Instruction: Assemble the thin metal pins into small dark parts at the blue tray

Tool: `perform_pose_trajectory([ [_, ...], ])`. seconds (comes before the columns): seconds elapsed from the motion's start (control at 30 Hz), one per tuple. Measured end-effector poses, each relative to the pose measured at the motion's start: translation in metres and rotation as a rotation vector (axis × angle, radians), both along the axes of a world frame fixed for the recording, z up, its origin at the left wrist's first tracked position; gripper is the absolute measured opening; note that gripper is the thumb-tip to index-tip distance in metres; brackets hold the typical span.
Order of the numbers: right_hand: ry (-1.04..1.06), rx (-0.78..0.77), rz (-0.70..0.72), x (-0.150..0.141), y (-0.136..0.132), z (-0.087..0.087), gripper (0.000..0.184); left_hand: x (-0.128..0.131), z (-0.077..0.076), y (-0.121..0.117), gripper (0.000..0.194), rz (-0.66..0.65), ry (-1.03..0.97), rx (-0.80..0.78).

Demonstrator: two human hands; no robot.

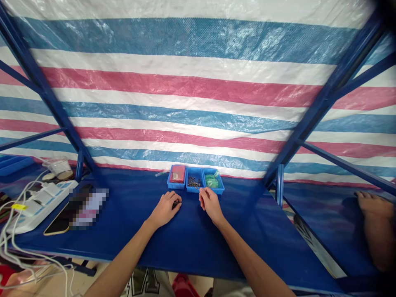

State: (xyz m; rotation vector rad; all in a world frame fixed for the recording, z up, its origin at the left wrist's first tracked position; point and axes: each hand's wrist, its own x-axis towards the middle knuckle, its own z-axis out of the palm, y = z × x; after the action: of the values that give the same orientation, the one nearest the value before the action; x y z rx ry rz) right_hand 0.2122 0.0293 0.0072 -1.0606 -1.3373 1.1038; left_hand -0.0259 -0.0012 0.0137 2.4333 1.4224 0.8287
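Observation:
My left hand (165,208) rests on the blue table (192,243), fingers curled round a small dark part (175,203) at its fingertips. My right hand (210,203) is just right of it, thumb and fingers pinched on a thin dark piece near the front of the bins. Three small blue bins stand side by side behind the hands: the left bin (177,176) holds red packets, the middle bin (194,180) holds small dark metal parts, the right bin (213,181) holds green bagged parts.
A white power strip (40,202) with cables lies at the left, beside a phone (62,220) and a clear plastic cup (60,167). Blue frame posts stand at both sides. Another person's arm (377,222) rests on the neighbouring table at the right. A striped tarp hangs behind.

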Motion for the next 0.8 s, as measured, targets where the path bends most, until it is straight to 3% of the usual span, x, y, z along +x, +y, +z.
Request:
perform_pose_trajectory([
  [0.4,0.064,-0.005,-0.033,0.003,0.004,0.002,0.041,0.0,-0.001,0.001,0.009,-0.026,-0.019,-0.003],
  [0.47,-0.018,0.045,-0.016,0.003,0.003,0.002,0.038,-0.001,-0.001,0.001,0.01,-0.039,-0.043,-0.01],
  [0.63,-0.436,0.332,0.063,-0.004,-0.002,-0.003,0.008,-0.002,-0.003,0.001,0.01,-0.097,-0.14,-0.064],
  [0.8,-0.659,0.399,0.197,-0.012,-0.007,-0.005,0.019,-0.003,-0.004,0.001,0.014,-0.087,-0.222,-0.121],
])
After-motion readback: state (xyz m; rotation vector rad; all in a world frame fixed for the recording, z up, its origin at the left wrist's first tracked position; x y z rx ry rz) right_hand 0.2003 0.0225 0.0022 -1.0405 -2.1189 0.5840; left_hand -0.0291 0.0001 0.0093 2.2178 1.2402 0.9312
